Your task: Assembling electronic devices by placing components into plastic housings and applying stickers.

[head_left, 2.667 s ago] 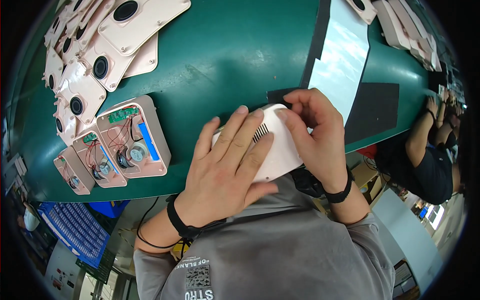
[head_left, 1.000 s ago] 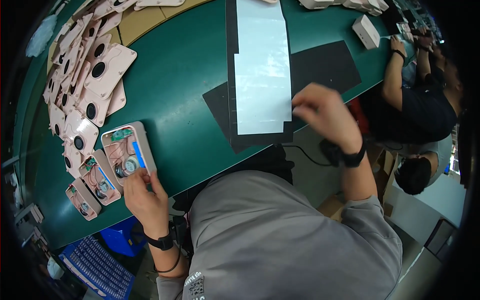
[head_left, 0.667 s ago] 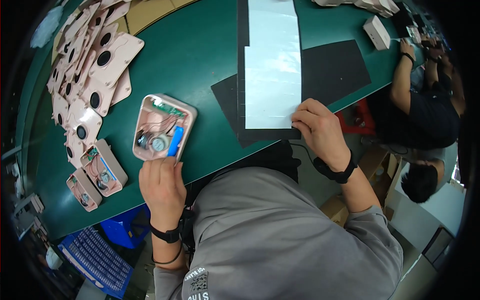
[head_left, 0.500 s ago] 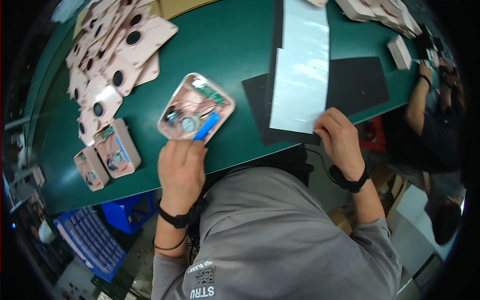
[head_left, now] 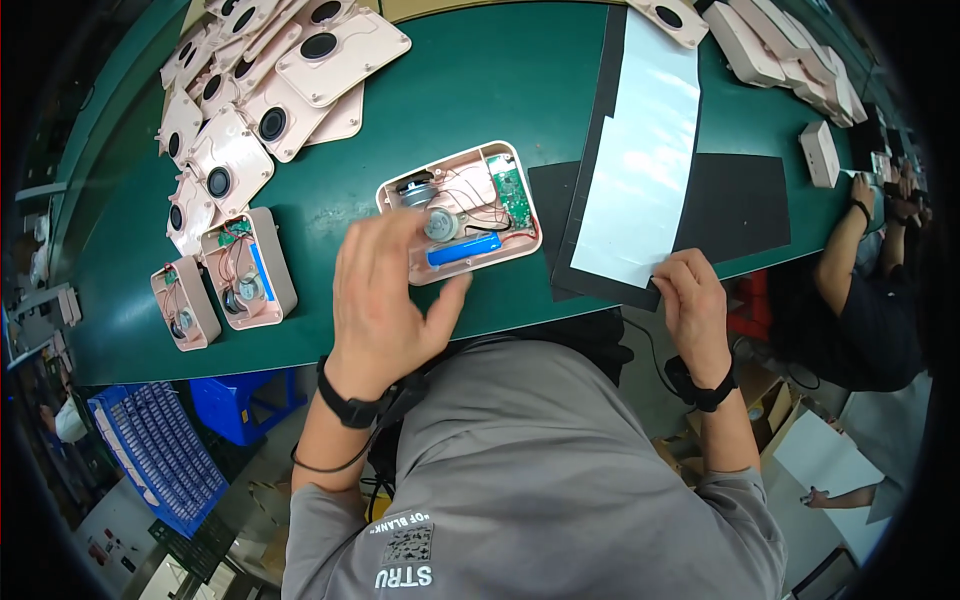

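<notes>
A pale pink plastic housing [head_left: 467, 160] lies with its open side up on the green table. Inside it are a green circuit board [head_left: 512, 190], thin wires, round silver speaker-like parts and a blue cylindrical battery [head_left: 463, 249]. My left hand [head_left: 385, 290] is at the housing's near left corner, fingers apart, its fingertips overlapping the rim; whether they touch is unclear. To the right, a long white sheet [head_left: 645, 150] lies on a black sheet [head_left: 600, 160]. My right hand [head_left: 692, 310] pinches at the white sheet's near right corner, its fingertips partly hiding the edge.
Many pink panels [head_left: 240, 145] with black ovals are heaped at the far left. Two filled housings [head_left: 283, 270] stand below them. More pink housings [head_left: 785, 45] and a small pink box [head_left: 820, 155] are at the right, where another person's arm [head_left: 845, 220] reaches in.
The open housing has turned clockwise and lies further right in view. My left hand has let go of its near end and spread its fingers. My right hand stays at the sheet's corner.
</notes>
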### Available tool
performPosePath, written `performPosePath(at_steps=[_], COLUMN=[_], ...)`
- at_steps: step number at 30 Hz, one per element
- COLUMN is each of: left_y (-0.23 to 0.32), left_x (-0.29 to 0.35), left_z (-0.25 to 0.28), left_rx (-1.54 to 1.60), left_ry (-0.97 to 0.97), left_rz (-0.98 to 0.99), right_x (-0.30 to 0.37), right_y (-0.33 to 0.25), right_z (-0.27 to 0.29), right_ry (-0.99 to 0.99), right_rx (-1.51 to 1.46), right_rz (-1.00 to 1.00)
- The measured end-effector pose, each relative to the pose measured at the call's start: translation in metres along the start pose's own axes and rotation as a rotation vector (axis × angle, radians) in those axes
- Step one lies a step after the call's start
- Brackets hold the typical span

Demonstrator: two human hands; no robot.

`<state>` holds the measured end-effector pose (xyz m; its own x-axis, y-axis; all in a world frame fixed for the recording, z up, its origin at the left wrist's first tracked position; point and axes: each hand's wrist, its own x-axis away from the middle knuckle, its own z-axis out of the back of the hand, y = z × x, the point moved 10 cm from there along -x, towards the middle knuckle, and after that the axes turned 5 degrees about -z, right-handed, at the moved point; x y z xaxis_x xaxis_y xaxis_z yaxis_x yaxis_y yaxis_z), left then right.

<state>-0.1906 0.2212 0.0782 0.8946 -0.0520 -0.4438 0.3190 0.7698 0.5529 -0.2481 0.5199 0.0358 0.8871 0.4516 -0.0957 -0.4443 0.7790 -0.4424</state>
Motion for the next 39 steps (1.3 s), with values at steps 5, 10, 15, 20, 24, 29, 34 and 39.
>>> performPosePath(at_steps=[5,10,15,20,24,29,34,39], left_y=[-0.025,-0.02,-0.015,-0.007,0.019,0.018,0.008,-0.011], left_x=[-0.017,-0.034,-0.037,-0.018,0.002,0.01,0.003,-0.005], left_z=[-0.014,-0.026,-0.035,-0.02,-0.026,-0.036,-0.037,-0.035], left_rx=[-0.089,-0.127,-0.196,-0.173,-0.305,-0.193,-0.085,-0.014], left_ry=[-0.006,-0.196,-0.307,-0.016,0.03,0.092,0.09,0.059], left_rz=[0.101,0.084,0.032,-0.035,-0.193,-0.116,-0.036,-0.097], right_x=[-0.006,-0.008,-0.007,-0.008,-0.014,-0.052,-0.123,-0.131], right_y=[-0.001,0.008,0.014,0.032,0.032,-0.014,-0.079,-0.086], right_z=[0.004,0.007,0.008,0.007,0.003,0.013,-0.018,-0.055], right_ry=[-0.121,-0.275,-0.283,-0.33,-0.395,-0.299,-0.2,-0.315], right_rx=[0.016,-0.072,-0.111,-0.169,-0.171,-0.395,-0.767,-0.807], right_rz=[-0.063,-0.149,-0.176,-0.283,-0.31,-0.225,-0.061,-0.106])
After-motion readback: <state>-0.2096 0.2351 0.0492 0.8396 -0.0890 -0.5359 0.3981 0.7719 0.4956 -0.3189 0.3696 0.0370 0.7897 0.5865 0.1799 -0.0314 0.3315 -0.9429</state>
